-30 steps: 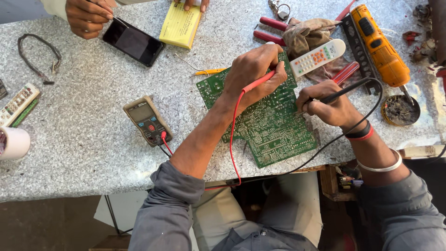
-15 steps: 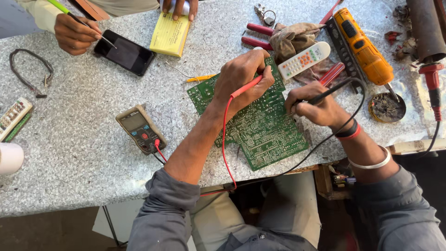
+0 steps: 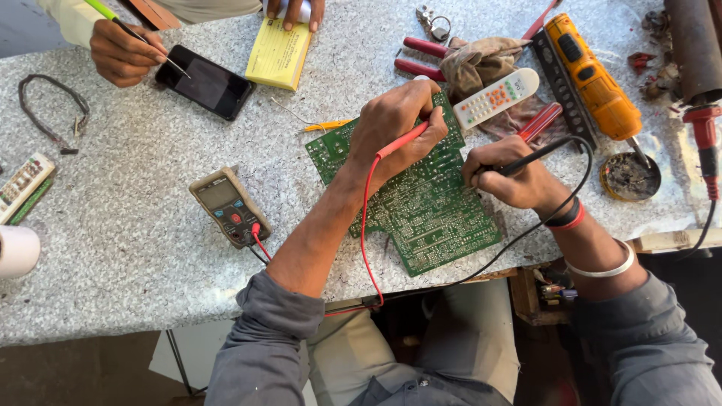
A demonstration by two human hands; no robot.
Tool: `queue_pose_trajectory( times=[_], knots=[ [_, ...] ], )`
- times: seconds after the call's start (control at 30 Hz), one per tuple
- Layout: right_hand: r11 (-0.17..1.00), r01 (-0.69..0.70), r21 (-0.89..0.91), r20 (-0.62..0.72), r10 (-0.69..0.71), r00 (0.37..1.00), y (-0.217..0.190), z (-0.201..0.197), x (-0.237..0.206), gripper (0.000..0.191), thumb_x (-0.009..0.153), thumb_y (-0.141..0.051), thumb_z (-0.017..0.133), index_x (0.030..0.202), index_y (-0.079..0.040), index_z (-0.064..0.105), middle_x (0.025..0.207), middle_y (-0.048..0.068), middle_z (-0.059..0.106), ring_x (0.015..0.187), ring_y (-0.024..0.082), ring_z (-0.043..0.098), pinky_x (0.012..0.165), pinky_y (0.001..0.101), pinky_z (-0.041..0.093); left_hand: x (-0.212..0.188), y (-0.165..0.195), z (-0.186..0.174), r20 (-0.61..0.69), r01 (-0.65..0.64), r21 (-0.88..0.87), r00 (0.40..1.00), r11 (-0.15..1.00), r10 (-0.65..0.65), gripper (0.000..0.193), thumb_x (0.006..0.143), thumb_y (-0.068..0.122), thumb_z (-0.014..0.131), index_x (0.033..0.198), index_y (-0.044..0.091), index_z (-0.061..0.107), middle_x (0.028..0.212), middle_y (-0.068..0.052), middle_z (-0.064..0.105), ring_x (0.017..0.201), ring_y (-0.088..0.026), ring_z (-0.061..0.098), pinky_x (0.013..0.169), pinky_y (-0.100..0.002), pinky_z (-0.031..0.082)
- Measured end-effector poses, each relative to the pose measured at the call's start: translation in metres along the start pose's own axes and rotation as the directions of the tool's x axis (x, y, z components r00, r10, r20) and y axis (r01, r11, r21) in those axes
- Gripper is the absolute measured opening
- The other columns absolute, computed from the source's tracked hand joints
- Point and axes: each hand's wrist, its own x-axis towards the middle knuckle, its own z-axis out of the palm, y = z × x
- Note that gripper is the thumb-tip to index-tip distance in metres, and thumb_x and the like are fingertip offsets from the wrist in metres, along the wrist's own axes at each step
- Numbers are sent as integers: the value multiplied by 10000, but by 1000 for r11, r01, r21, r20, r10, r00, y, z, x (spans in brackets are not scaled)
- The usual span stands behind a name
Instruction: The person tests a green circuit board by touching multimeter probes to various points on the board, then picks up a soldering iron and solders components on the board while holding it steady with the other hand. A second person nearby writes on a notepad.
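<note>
The circuit board (image 3: pixel 421 203) lay on the desk (image 3: pixel 135 248) near its front edge, with the multimeter (image 3: pixel 228 207) to its left. Behind the board sat the remote control (image 3: pixel 495 98), on a cloth (image 3: pixel 481 60), with pliers (image 3: pixel 421 56) just left of the cloth. The screwdriver tool (image 3: pixel 590 79) lay toward the right edge. A phone (image 3: pixel 204 81) and notepad (image 3: pixel 280 53) rested by the back edge, and a roll (image 3: pixel 16 252) at the left edge.

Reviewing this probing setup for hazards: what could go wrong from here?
1. The green circuit board overhangs the table edge; pressure from either probe might tip it.
2. The red lead drapes across the left forearm and could snag, tugging the multimeter.
3. Left hand and right hand work close together; probes may slip.
</note>
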Motion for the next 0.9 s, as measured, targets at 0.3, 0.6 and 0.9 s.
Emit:
queue_pose_trajectory(
  times=[0.3, 0.6, 0.9],
  knots=[
    [1000, 20, 7, -1, -20, 1000, 0, 1, 1, 238, 775, -224, 539, 755, -13, 649, 655, 58, 639, 568, 161, 610, 568, 321, 493, 0, 0, -2, 14, 4, 14, 1000, 1000, -4, 160, 915, 132, 717, 979, 62, 588, 762, -72, 616, 704, -274, 674, 654, -411, 542],
    [1000, 13, 19, 15, -13, 1000, 1, -3, 1, 243, 782, -220, 534, 773, -8, 651, 686, 67, 659, 602, 165, 638, 595, 320, 510, 1, 1, 1, 24, 10, 11, 1000, 1000, -10, 159, 912, 131, 720, 978, 60, 593, 749, -62, 618, 688, -265, 674, 651, -408, 543],
    [999, -44, 32, 18, 43, 999, 2, 2, 2, 214, 747, -185, 535, 757, -9, 657, 654, 51, 649, 582, 148, 624, 569, 310, 507, 0, -1, 0, 16, 8, 24, 1000, 1000, -8, 165, 909, 127, 724, 992, 59, 598, 755, -63, 627, 695, -263, 678, 655, -407, 545]
  ],
)
